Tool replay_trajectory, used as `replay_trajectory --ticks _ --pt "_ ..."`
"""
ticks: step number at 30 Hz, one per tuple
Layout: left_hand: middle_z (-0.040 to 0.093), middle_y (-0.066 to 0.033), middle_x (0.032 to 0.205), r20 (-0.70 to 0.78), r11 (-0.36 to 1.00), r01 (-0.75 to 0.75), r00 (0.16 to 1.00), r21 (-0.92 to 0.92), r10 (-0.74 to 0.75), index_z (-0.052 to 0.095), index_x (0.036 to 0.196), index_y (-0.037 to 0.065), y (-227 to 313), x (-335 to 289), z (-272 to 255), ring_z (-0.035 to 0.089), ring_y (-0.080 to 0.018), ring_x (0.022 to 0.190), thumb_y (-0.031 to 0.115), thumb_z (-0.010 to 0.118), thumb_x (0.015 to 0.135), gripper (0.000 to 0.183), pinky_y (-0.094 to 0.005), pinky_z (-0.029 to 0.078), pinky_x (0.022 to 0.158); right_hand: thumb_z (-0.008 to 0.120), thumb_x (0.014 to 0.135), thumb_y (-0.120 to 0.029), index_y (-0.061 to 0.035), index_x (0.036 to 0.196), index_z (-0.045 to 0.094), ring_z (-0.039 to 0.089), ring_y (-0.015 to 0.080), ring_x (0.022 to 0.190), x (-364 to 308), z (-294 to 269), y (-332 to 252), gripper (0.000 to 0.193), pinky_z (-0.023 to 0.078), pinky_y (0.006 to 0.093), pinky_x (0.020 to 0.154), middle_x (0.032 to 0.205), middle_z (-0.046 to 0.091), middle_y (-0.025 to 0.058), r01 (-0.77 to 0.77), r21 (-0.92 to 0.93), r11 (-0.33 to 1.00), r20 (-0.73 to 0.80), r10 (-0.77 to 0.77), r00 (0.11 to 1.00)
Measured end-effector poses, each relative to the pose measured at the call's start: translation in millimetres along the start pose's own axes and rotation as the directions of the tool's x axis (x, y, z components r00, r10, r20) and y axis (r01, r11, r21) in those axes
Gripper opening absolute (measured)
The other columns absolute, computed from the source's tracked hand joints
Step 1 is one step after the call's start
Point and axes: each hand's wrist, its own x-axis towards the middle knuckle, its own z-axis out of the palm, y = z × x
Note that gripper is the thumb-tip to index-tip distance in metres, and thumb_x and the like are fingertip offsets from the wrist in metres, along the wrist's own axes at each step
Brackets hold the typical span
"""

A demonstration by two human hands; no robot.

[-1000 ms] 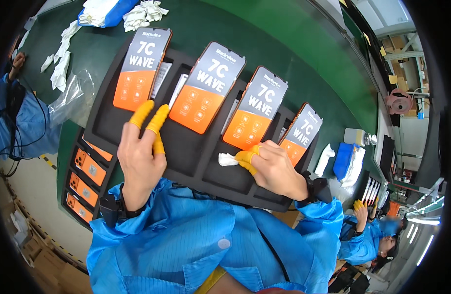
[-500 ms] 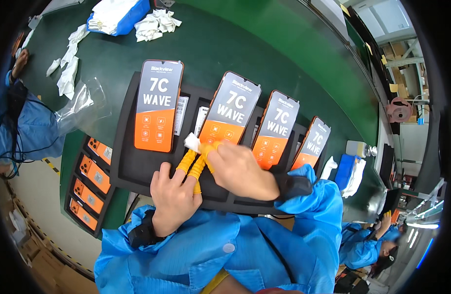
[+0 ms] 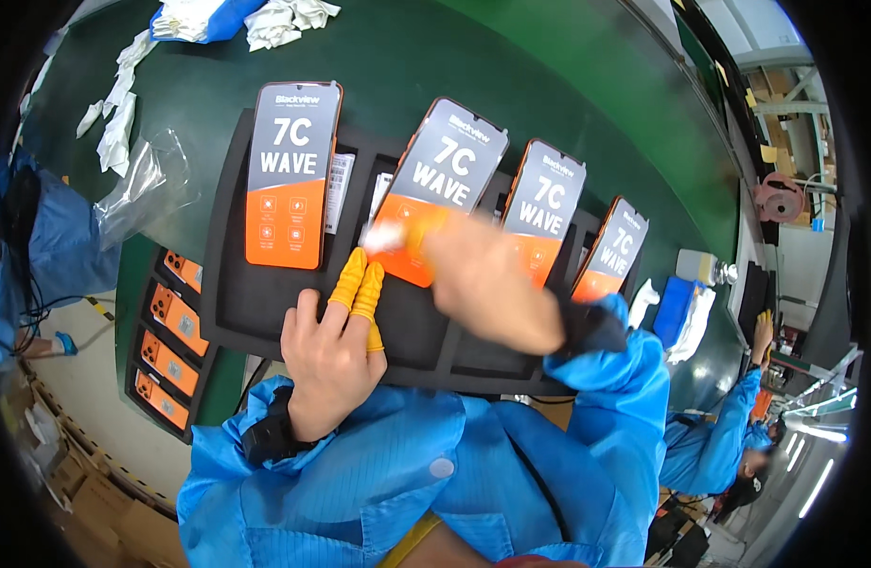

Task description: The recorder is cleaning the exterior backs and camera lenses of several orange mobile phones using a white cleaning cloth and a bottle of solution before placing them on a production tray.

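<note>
My left hand has yellow finger cots on some fingers, which stretch forward. Their tips reach the lower left corner of a smartphone, second from the left, with a grey and orange front film. Over this phone's lower part is my right hand, smeared by motion. It pinches a white wipe at the phone's lower left edge, and yellow shows on its fingers too. Another such smartphone lies at the left. Further right are a third smartphone and a fourth smartphone. All four rest on a black compartment tray.
A second black tray at the left holds orange phones, camera side up. Crumpled white wipes, a clear plastic bag and a blue bin lie on the green table. Bottles stand right. Co-workers sit on both sides.
My right hand has shifted slightly up and right with the wipe. The left fingers have straightened toward the phone's corner. The whole tray appears higher in the picture.
</note>
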Motion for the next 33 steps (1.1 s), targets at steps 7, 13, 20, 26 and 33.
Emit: replay_trajectory --ticks 7,13,20,26,33 --pt "0.053 -0.0115 0.074 0.014 1.000 0.020 1.000 -0.020 -0.020 0.060 0.067 0.001 3 5 -1 0.048 -0.0307 0.070 0.004 0.064 0.052 0.016 -0.0367 0.033 0.053 0.058 0.072 0.000 -0.0018 0.090 0.054 0.058 0.0291 0.069 19 6 27 0.018 0.047 0.0397 0.059 0.073 0.054 0.0124 -0.142 -0.185 0.972 -0.169 0.111 0.979" --pt "0.064 -0.0155 0.097 0.046 1.000 0.031 0.998 0.003 -0.031 0.066 0.084 -0.004 7 4 -9 0.051 -0.0305 0.070 -0.003 0.061 0.063 0.022 -0.0362 0.044 0.059 0.060 0.069 0.004 -0.0025 0.093 0.057 0.059 0.0324 0.073 36 6 18 0.025 0.049 0.0412 0.063 0.079 0.056 0.0155 -0.102 -0.107 0.989 -0.063 0.096 0.993" --pt "0.062 -0.0155 0.092 0.046 0.999 0.045 0.998 0.000 -0.045 0.065 0.081 -0.004 6 5 -5 0.051 -0.0307 0.072 -0.003 0.061 0.063 0.019 -0.0364 0.043 0.059 0.056 0.074 0.001 -0.0019 0.084 0.049 0.057 0.0313 0.074 51 8 23 0.013 0.048 0.0413 0.063 0.074 0.053 0.0128 -0.150 -0.088 0.985 -0.114 0.139 0.984" --pt "0.051 -0.0112 0.072 0.015 1.000 0.017 1.000 -0.010 -0.017 0.060 0.067 0.003 6 1 -4 0.048 -0.0308 0.071 0.005 0.066 0.051 0.016 -0.0366 0.033 0.055 0.059 0.070 0.003 -0.0009 0.096 0.059 0.059 0.0315 0.074 7 6 14 0.026 0.048 0.0399 0.063 0.081 0.058 0.0143 0.012 -0.023 1.000 -0.090 -0.014 0.996" --pt "0.063 -0.0150 0.098 0.049 0.999 0.050 0.998 0.000 -0.050 0.067 0.087 -0.003 5 4 -6 0.051 -0.0306 0.073 -0.001 0.062 0.065 0.023 -0.0368 0.042 0.058 0.058 0.067 0.006 -0.0003 0.090 0.057 0.056 0.0337 0.072 18 -1 32 0.024 0.047 0.0419 0.063 0.077 0.054 0.0158 -0.137 -0.072 0.988 -0.227 0.118 0.967"
